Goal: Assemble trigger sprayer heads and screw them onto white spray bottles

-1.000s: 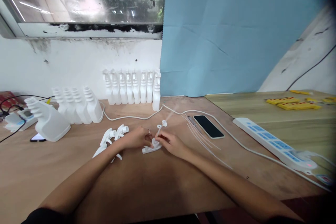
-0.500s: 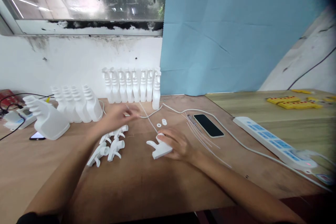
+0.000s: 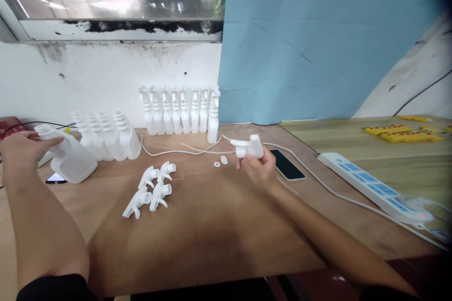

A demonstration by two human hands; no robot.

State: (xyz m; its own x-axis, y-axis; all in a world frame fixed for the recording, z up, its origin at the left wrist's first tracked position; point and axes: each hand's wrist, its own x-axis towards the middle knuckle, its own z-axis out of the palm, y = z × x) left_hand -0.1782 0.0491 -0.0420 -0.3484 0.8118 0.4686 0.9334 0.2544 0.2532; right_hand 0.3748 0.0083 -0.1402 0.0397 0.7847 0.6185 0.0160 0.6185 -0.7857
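At the far left, my left hand (image 3: pixel 24 153) closes its fingers around the neck of a headless white bottle (image 3: pixel 76 162), which stands on the table. My right hand (image 3: pixel 259 167) grips a white trigger spray head (image 3: pixel 252 147) above the table, right of the middle. A thin tube (image 3: pixel 208 152) runs leftward from that head. Several loose trigger spray heads (image 3: pixel 160 195) lie together on the table between my arms. Two small pieces, a white washer (image 3: pixel 216 164) and an oval one (image 3: pixel 224 160), lie left of my right hand.
Headless bottles (image 3: pixel 125 136) stand behind the left bottle. A row of bottles with spray heads (image 3: pixel 185 115) lines the wall. To the right lie a phone (image 3: pixel 287 165), a power strip (image 3: pixel 374 186), its white cable (image 3: pixel 328 191) and yellow parts (image 3: pixel 406 136).
My left hand has swung from mid-table to the far left and taken hold of the bottle's neck. My right hand has lifted the spray head up and rightward, turning it.
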